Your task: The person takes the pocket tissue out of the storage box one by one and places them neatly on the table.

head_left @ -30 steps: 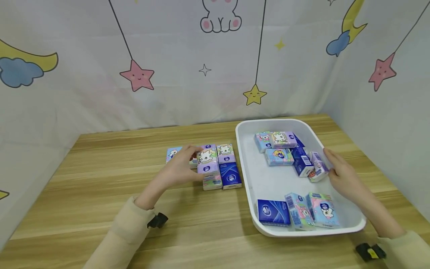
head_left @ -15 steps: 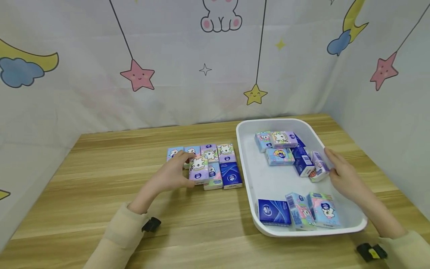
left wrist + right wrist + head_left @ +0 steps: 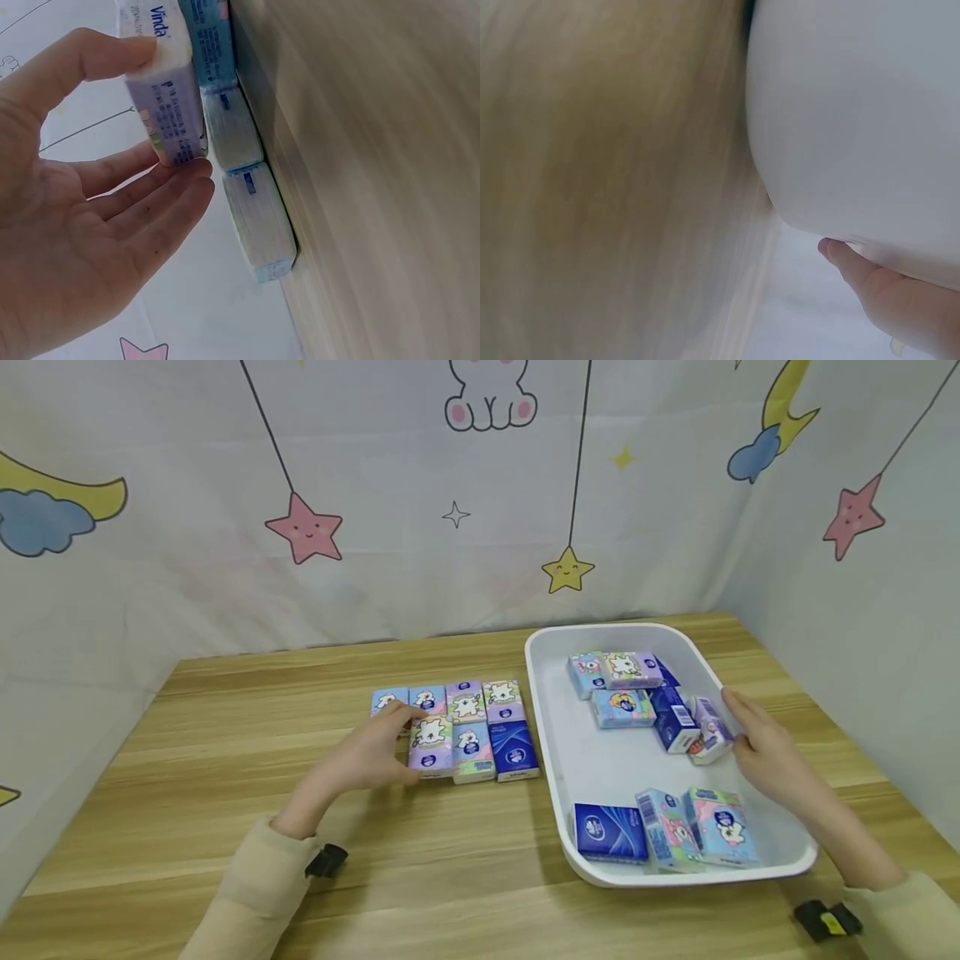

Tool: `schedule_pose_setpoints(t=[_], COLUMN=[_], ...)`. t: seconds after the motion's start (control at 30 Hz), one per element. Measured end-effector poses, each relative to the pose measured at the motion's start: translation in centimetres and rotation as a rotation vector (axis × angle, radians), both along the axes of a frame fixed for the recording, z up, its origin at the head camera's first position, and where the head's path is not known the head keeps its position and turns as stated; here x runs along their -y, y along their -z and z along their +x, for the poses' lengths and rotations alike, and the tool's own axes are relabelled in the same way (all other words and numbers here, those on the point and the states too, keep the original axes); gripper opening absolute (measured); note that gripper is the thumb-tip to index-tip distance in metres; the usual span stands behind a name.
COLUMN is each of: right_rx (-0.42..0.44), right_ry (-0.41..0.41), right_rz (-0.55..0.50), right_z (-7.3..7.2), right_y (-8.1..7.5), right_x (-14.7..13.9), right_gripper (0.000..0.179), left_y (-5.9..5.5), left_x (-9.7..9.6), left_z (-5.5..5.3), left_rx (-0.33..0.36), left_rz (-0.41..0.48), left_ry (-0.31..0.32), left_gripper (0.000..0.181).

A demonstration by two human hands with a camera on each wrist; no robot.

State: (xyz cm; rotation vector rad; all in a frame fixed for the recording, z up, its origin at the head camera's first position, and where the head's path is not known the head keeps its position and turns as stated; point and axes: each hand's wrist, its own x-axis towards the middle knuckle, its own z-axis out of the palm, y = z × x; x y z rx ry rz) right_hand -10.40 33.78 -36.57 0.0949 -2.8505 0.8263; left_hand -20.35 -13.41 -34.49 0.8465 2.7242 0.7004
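My left hand (image 3: 363, 758) pinches a purple tissue pack (image 3: 432, 745) with a white cartoon animal between thumb and fingers. In the left wrist view the pack (image 3: 171, 112) stands off the wooden table, beside the ends of other packs (image 3: 259, 214). In the head view it is at the left end of a front row, beside a light blue pack (image 3: 473, 752) and a dark blue pack (image 3: 513, 752). Behind them is a row of small packs (image 3: 465, 702). My right hand (image 3: 772, 760) holds the right rim of a white plastic tray (image 3: 553, 802); the right wrist view shows fingertips against its outer wall (image 3: 855, 135).
Inside the tray lie several loose packs, among them a dark blue pack (image 3: 611, 833) at the near left and a purple pack (image 3: 632, 668) at the back. A printed curtain (image 3: 390, 585) hangs behind the wooden table (image 3: 247, 735).
My left hand has moved left and down with the purple pack, from over the middle of the group to the front row's left end. The right hand stays at the tray's rim.
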Motion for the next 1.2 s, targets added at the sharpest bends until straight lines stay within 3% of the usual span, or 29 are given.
schedule_pose_setpoints(t=[0.4, 0.93, 1.2], right_rx=[0.006, 0.017, 0.005], right_ry=[0.001, 0.003, 0.001], right_rz=[0.005, -0.006, -0.003], right_z=[-0.1, 0.0, 0.0], right_y=[0.0, 0.0, 0.0], right_x=[-0.1, 0.0, 0.0], right_gripper=[0.061, 0.061, 0.061], left_y=[0.1, 1.0, 1.3], left_x=[0.3, -0.2, -0.4], left_z=[0.0, 0.2, 0.3], left_rx=[-0.025, -0.131, -0.148], left_rz=[-0.022, -0.085, -0.086], left_ry=[0.008, 0.01, 0.007], left_gripper=[0.074, 0.075, 0.077])
